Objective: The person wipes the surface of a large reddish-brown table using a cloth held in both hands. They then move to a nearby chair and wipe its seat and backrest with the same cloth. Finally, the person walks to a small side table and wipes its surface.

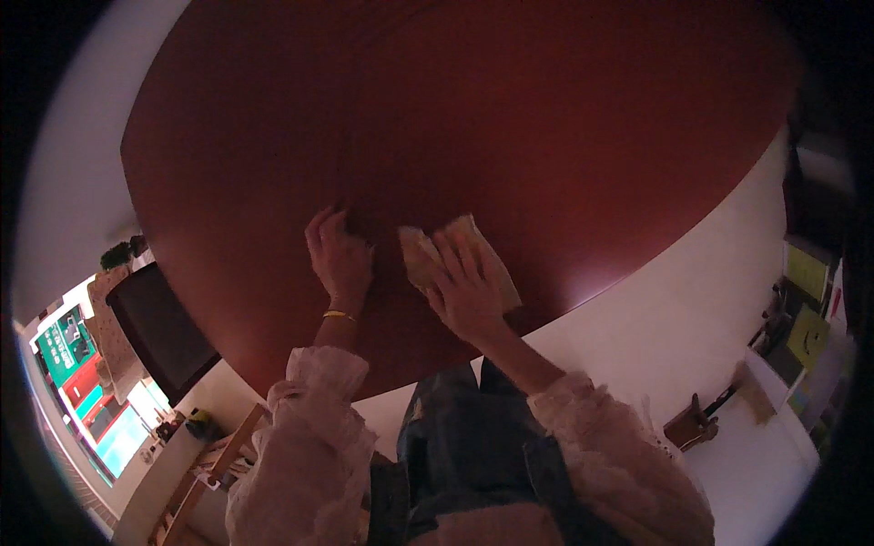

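Observation:
My right hand (468, 290) lies spread over a pale folded cloth (506, 286), pressing it on a dark red tabletop (423, 123). Parts of the cloth show on both sides of the fingers. To the left, my left hand (339, 256) rests on or just above the same surface, its fingers curled; whether it holds anything cannot be told. A yellow band circles the left wrist. Both arms wear loose, light gathered sleeves.
A dark chair back (164, 331) stands at the table's left edge. Beyond it are a wooden rack (218, 464) and a brightly lit window or doorway. On the right, a brown object (689, 426) and yellow-green items (809, 338) sit past the table.

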Tool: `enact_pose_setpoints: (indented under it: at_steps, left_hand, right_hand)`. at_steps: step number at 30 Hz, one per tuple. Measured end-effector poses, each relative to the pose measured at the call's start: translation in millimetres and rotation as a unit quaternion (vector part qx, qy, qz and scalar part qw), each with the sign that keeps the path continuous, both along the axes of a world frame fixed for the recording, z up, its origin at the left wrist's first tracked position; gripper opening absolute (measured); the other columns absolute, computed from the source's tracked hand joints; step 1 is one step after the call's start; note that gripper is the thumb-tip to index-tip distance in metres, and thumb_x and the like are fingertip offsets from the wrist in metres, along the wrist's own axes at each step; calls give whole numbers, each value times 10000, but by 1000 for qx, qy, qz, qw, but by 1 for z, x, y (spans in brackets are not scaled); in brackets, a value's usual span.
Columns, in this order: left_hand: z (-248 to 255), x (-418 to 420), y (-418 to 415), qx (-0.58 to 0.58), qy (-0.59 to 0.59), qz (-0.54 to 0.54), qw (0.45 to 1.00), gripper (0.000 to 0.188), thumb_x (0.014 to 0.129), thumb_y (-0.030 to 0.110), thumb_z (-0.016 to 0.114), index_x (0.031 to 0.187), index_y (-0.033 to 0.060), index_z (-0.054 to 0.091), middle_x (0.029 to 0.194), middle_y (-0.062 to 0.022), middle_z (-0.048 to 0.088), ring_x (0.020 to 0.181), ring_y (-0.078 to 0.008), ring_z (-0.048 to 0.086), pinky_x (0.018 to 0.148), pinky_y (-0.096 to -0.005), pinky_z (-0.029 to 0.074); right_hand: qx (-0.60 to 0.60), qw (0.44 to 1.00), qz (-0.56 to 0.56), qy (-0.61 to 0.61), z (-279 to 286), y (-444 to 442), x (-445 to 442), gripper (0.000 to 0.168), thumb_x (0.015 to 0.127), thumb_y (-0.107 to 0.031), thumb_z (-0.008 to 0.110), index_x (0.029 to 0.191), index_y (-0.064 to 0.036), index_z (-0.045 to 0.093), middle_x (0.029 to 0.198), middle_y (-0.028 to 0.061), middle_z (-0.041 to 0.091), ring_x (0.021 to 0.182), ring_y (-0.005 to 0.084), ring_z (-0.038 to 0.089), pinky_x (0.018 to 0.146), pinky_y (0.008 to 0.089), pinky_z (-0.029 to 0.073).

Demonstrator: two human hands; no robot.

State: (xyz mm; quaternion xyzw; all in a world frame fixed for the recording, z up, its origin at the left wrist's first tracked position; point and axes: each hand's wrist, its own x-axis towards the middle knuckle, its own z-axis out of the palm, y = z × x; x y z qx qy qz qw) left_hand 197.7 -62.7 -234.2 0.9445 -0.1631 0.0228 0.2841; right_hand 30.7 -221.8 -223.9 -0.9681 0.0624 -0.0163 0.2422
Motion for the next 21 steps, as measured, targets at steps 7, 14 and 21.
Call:
enact_pose_setpoints:
  at_steps: [7,14,21]
  left_hand:
    - [1,3,9,8,-39,-26,999,375,833,2,549,1195,65,622,1321,-146,575,1217,-359,568,1032,-465,484]
    - [-2,3,-12,80,-57,-105,990,404,800,46,638,1200,103,647,1306,-120,594,1246,-342,559,1061,-449,472]
    - [20,-10,-154,-108,49,-254,960,440,792,90,692,1229,89,639,1282,-99,593,1237,-327,564,1056,-418,483]
  right_hand:
    - [-99,980,-173,5,-1,-102,53,630,989,-356,576,1572,-189,403,1657,117,325,1522,351,303,1208,562,251]
    - [-121,975,-184,16,5,-115,24,656,992,-339,564,1596,-188,359,1658,128,318,1524,358,296,1218,584,232]
    - [-140,972,-179,53,7,-113,25,669,984,-345,561,1599,-187,352,1670,124,297,1528,346,291,1224,575,216]
